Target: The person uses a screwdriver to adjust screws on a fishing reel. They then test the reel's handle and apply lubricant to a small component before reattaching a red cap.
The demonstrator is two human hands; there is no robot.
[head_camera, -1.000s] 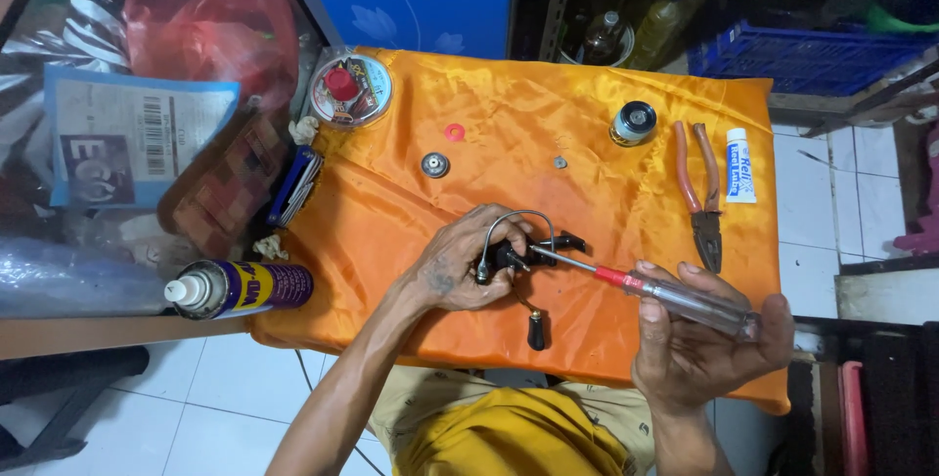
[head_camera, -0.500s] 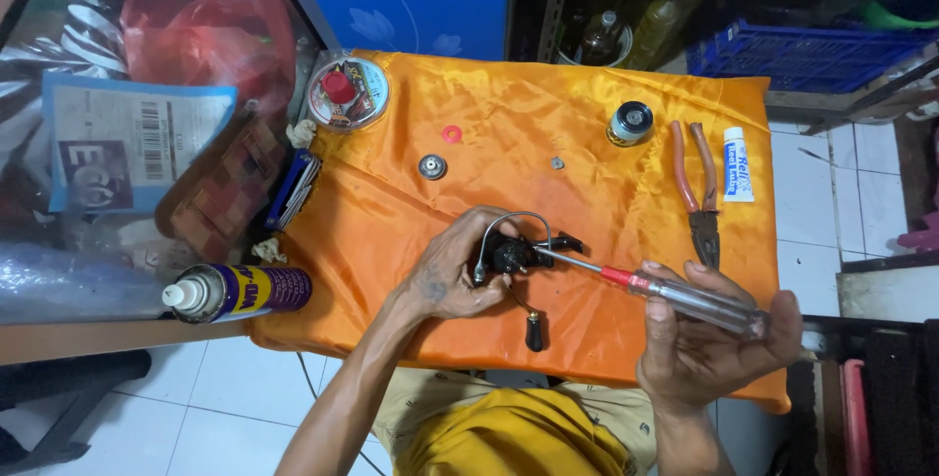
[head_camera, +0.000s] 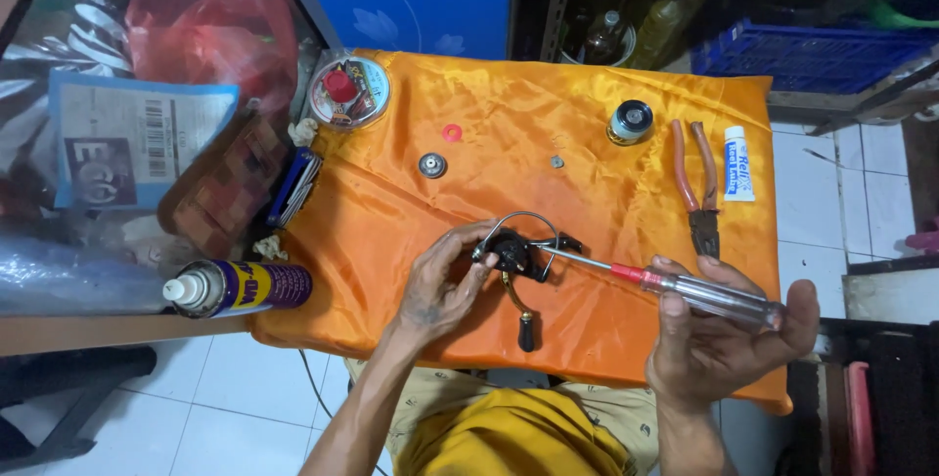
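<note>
Orange cloth [head_camera: 587, 114] drapes the small table, likely to catch loose parts. On it the left hand [head_camera: 440, 285] pins a black fishing reel [head_camera: 514, 259] – fingers curled shut around its left side – steadying it. The right hand [head_camera: 719, 334] grips the screwdriver [head_camera: 675, 285] handle closed, tip meeting the reel. Pliers [head_camera: 696, 187] lie nearby.

Our left hand [head_camera: 442, 285] grips the black fishing reel [head_camera: 516, 259] on the orange cloth [head_camera: 509, 134]; our right hand [head_camera: 719, 334] drives the screwdriver [head_camera: 665, 282] into it, pliers [head_camera: 696, 182] nearby.
</note>
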